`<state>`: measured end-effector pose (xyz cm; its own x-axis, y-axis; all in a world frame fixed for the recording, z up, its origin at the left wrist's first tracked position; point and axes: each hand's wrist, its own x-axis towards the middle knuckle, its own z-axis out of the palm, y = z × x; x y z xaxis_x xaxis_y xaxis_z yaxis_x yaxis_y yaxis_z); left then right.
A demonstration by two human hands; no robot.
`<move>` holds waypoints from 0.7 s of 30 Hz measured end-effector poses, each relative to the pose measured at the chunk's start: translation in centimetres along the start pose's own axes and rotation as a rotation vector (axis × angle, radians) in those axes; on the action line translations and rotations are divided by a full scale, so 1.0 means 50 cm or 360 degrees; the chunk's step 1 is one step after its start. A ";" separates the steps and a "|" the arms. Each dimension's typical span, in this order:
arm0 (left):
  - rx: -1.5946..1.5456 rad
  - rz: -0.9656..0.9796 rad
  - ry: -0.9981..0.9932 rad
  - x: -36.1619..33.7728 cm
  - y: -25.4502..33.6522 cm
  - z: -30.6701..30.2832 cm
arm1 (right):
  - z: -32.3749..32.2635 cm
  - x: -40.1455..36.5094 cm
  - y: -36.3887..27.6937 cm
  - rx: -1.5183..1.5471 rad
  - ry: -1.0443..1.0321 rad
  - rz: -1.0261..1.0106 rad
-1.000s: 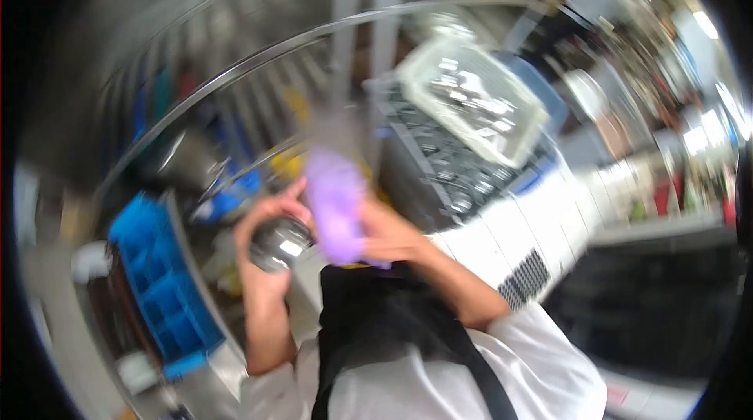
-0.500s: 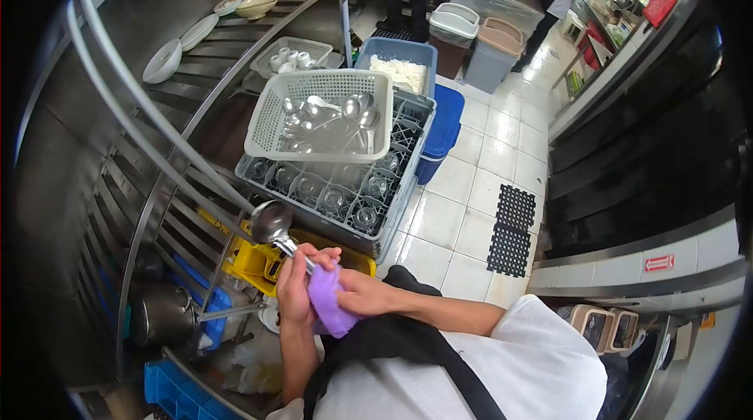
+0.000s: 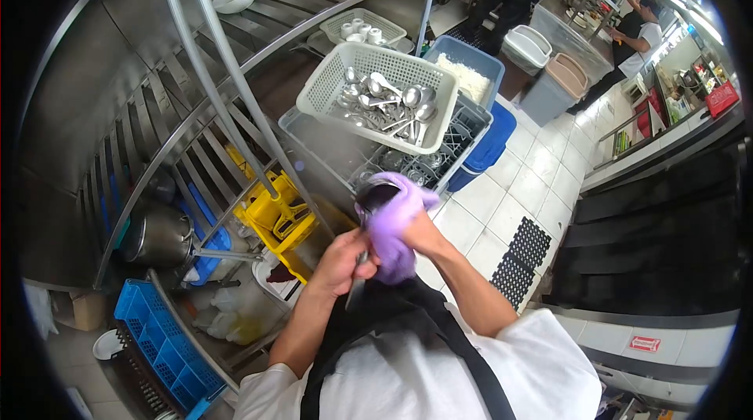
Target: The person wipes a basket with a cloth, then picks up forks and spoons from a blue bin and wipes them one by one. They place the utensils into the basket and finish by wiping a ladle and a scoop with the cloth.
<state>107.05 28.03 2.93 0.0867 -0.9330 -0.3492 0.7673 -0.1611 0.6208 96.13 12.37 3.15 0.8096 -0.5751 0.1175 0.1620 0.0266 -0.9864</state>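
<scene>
In front of my apron, my left hand (image 3: 343, 263) is closed around the handle of a metal ladle (image 3: 357, 288). The ladle's bowl is up, away from my body, and looks dark inside. A purple cloth (image 3: 394, 225) lies against the bowl and hides part of it. My right hand (image 3: 421, 233) grips that cloth at the bowl's right side; its fingers are mostly covered. Just beyond, a pale perforated basket (image 3: 321, 98) full of metal spoons (image 3: 412, 96) sits on a grey glass rack (image 3: 314, 145) with upturned glasses.
A slatted steel shelf (image 3: 286, 16) with bowls and plates runs along the left. Below it are a yellow caddy (image 3: 274, 212) and a blue crate (image 3: 161, 334). Bins (image 3: 553, 90) and a blue tub (image 3: 488, 145) stand ahead. Black mats (image 3: 518, 263) lie on the tiles. People work farther back.
The purple cloth has gone from the ladle's handle to its bowl, with my right hand. My left hand now holds lower on the handle. The view has shifted, so the basket appears farther right.
</scene>
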 end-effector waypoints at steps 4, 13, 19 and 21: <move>0.0489 0.0254 0.0630 0.008 -0.015 0.017 | -0.032 0.052 -0.007 -0.1432 -0.0259 0.0291; 0.0298 0.0652 0.0702 0.023 -0.014 0.010 | 0.021 0.082 0.042 -0.0559 0.0112 -0.0145; 0.0391 0.0443 0.0560 0.020 0.026 -0.013 | 0.038 0.034 0.104 0.0118 0.0172 0.0336; 0.0487 0.0271 0.0494 -0.001 0.024 -0.015 | 0.019 0.076 0.041 -0.0060 0.0427 0.0369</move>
<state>108.42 28.15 3.16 0.4170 -0.8216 -0.3887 0.5072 -0.1446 0.8496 100.04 11.01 1.69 0.6448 -0.7515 -0.1395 -0.0337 0.1544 -0.9874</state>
